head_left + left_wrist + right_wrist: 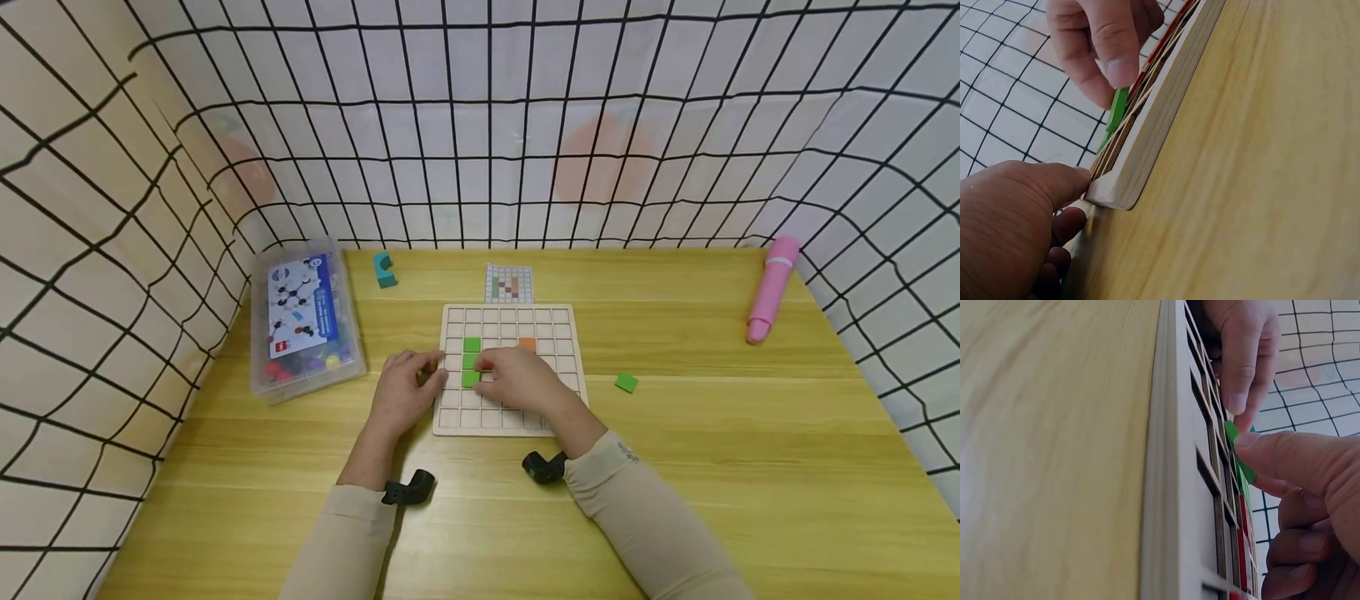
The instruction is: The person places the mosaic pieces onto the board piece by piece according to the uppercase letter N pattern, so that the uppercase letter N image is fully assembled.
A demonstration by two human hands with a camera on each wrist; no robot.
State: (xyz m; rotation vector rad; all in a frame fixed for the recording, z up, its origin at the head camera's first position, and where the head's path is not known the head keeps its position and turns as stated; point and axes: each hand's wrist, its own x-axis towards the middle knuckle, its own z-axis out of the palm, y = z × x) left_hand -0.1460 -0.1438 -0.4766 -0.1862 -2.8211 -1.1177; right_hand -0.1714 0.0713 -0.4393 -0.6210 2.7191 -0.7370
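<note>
My right hand (525, 379) pinches a green square tile (1239, 450) between thumb and forefinger, low over the left part of a wooden grid board (566, 317). Seen from the left wrist, the tile (1117, 112) is tilted on edge at the board's surface. Other green tiles (472, 343) lie in a column there. Beside them a red tile (487, 364) is partly hidden by my right hand, and an orange tile (527, 343) sits farther right. My left hand (401, 396) touches the board's left edge with its thumb and forefinger; its other fingers are loosely bent.
A printed pattern card (510, 284) lies behind the board. One loose green tile (626, 382) is on the table to the right. Farther out are a lidded plastic box (348, 350), a teal block (384, 271) and a pink cylinder (772, 287). Black netting (487, 158) surrounds the table.
</note>
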